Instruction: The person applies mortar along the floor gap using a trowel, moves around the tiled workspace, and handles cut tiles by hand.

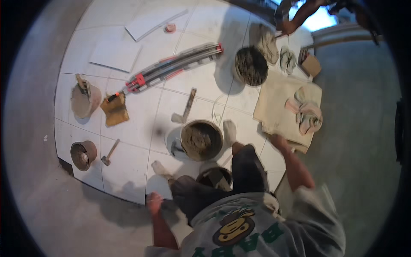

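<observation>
I stand over a white tiled floor with my arms lowered at my sides. My left hand is beside my left leg, near the tile edge, and looks loosely curled but blurred. To the right, my right hand is near the corner of a flattened cardboard sheet; its fingers are too indistinct to read, and whether it touches the sheet is unclear. A bucket of mortar stands in front of my feet, with a dark-headed tool against its left side. Between my legs is another dark bucket, partly hidden.
A red-and-grey tile cutter crosses the floor ahead. An L-shaped tool, a mallet, a brown cloth, a pale bucket, a small bucket and a dark mortar bucket surround me. Another person's arm shows top right.
</observation>
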{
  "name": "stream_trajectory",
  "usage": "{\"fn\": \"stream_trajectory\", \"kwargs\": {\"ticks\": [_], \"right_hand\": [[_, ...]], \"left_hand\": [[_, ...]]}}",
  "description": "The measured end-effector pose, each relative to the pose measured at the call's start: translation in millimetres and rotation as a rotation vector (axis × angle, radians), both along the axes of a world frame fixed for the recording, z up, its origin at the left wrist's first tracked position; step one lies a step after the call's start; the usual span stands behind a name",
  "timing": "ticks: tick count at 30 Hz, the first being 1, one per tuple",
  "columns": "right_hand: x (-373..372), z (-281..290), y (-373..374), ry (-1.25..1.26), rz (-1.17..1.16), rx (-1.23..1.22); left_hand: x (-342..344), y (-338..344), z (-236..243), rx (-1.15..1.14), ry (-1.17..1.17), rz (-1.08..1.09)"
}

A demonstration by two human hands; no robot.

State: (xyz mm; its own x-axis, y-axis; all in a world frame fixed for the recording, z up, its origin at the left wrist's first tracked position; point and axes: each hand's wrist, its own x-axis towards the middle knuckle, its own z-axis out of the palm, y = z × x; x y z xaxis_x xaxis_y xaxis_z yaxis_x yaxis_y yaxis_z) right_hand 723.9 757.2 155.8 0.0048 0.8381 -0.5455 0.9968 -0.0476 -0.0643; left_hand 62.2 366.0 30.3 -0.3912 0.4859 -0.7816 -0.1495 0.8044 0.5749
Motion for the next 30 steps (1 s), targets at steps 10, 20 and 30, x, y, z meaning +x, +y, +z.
{"fn": "stream_trajectory", "kwargs": {"ticks": [10, 20, 30], "right_hand": [[-150.4, -160.7, 101.9, 0.189, -0.025, -0.362], [-313.4, -369.6, 99.8, 0.275, 0.72, 0.037], [-386.8, -409.3, 128.5, 0.077, 1.225, -0.013]], "left_hand": [[241.6, 141.6, 87.7, -0.286, 0.148, -0.576], [202.7, 128.1, 49.2, -0.339, 0.485, -0.501], [188.7, 149.6, 58.1, -0.376, 0.479, -0.467]]}}
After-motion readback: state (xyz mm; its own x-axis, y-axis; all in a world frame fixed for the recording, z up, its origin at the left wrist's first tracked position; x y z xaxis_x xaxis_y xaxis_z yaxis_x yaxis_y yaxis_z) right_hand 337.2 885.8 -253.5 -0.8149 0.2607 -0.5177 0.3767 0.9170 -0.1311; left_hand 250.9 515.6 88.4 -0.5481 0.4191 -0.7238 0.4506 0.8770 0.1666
